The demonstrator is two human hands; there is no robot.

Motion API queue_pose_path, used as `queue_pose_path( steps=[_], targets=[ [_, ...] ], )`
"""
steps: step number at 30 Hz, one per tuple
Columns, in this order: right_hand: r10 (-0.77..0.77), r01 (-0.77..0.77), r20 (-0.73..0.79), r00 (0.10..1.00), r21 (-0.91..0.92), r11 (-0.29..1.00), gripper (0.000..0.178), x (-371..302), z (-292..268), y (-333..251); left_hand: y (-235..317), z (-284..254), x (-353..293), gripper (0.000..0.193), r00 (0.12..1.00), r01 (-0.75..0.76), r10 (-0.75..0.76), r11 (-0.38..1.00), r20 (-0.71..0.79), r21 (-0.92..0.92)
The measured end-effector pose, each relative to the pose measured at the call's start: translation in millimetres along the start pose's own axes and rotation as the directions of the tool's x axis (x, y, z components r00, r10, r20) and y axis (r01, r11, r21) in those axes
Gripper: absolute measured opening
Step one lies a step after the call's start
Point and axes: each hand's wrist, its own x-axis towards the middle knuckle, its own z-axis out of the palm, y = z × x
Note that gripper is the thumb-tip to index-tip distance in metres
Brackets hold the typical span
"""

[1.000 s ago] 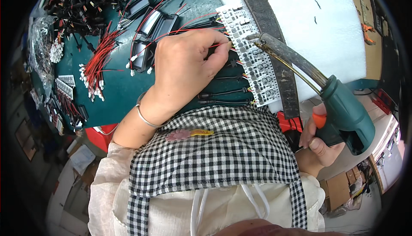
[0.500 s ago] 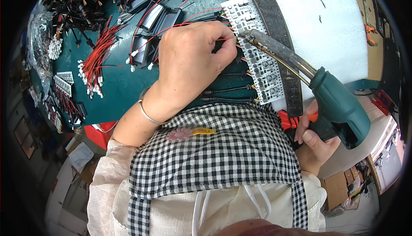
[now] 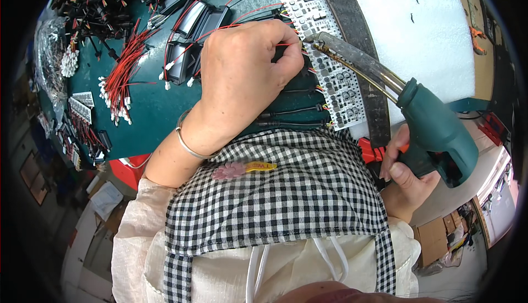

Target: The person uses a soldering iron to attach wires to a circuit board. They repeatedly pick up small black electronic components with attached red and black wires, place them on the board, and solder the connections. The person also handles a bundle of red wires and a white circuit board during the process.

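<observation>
Spread beneath us is a dark green workbench [image 3: 148, 110], and we are looking down past our checked apron [image 3: 275, 193] at soldering work. At the centre of it, a white strip of small circuit boards [image 3: 330, 72] is lying on the bench, just beside a long dark grey pad [image 3: 357, 50] and a sheet of white foam [image 3: 418, 39]. Our left hand [image 3: 242, 77] is curling over the near edge of the strip, its fingertips pinching a thin red wire [image 3: 283, 44] against the boards. Our right hand [image 3: 404, 176] is clenching the grip of a green soldering gun [image 3: 434, 127], and its long metal barrel [image 3: 357, 63] is slanting up to the left so the tip is touching the strip right by the pinched wire. Black leads [image 3: 291, 107] are running from the strip's lower edge toward our left wrist, where a silver bangle [image 3: 190, 143] is sitting. Farther left, loose red wires with white plugs [image 3: 121, 83] are fanning across the bench, black rectangular housings [image 3: 192, 28] are lying above our knuckles, and a tangled heap of black cables [image 3: 93, 0] is filling the far left corner.
</observation>
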Motion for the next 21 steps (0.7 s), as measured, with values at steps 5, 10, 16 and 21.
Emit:
queue_pose_path(
  steps=[5, 10, 16, 21],
  targets=[
    [-0.014, 0.007, 0.184, 0.983, 0.035, 0.999, 0.067, 10.0, -17.6, -13.7, -0.8, 0.5, 1.8, 0.006, 1.000, -0.018, 0.018, 1.000, -0.001, 0.004],
    [-0.046, 0.056, -0.060, 0.997, 0.176, 0.983, 0.067, 7.9, -0.7, -10.6, 0.2, 0.0, 0.0, 0.006, 1.000, -0.031, 0.031, 0.999, -0.005, 0.032],
    [-0.069, 0.066, 0.008, 0.998, 0.228, 0.971, 0.068, 9.8, -6.8, -4.3, -1.5, 0.9, -0.6, 0.006, 1.000, -0.031, 0.031, 0.999, -0.004, 0.015],
    [-0.094, 0.075, 0.055, 0.994, 0.289, 0.954, 0.071, 15.0, -11.7, -4.5, -1.5, 1.5, -1.3, 0.006, 1.000, -0.018, 0.019, 1.000, -0.005, 0.025]
  ],
)
